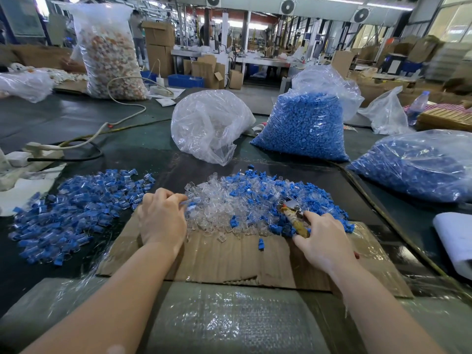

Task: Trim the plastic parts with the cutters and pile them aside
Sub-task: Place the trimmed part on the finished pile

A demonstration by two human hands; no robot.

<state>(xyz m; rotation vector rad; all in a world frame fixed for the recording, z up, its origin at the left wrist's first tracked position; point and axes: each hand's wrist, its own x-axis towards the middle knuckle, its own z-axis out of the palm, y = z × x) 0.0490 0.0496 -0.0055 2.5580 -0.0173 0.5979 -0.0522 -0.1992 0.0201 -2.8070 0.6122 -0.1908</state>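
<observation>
A: What are the hands doing on the worktop (143, 154)?

B: The left hand (161, 218) is curling its fingers round a small clear-and-blue part (190, 203) at the near left edge of the mixed heap (255, 200). The right hand (322, 238) is gripping the cutters (293, 217) by their worn handles, nose pointing into the heap from the right. How far the blades are parted, I cannot tell.

A: So which step is this?

B: By my reading, the part is being picked out and is about to be trimmed; part and cutters are lying well apart just now.

A: And what is the next move asking for?

B: Bringing the two together over the cardboard sheet (229, 261), turning the part so its excess is facing the blades, then snipping cleanly.

A: Where are finished ones going?

B: Probably to the spread pile (76, 208) at the left, just beside the left hand. Bags of blue pieces (301, 129) are sitting at the far right, and a clear bag (207, 123) far centre.
</observation>
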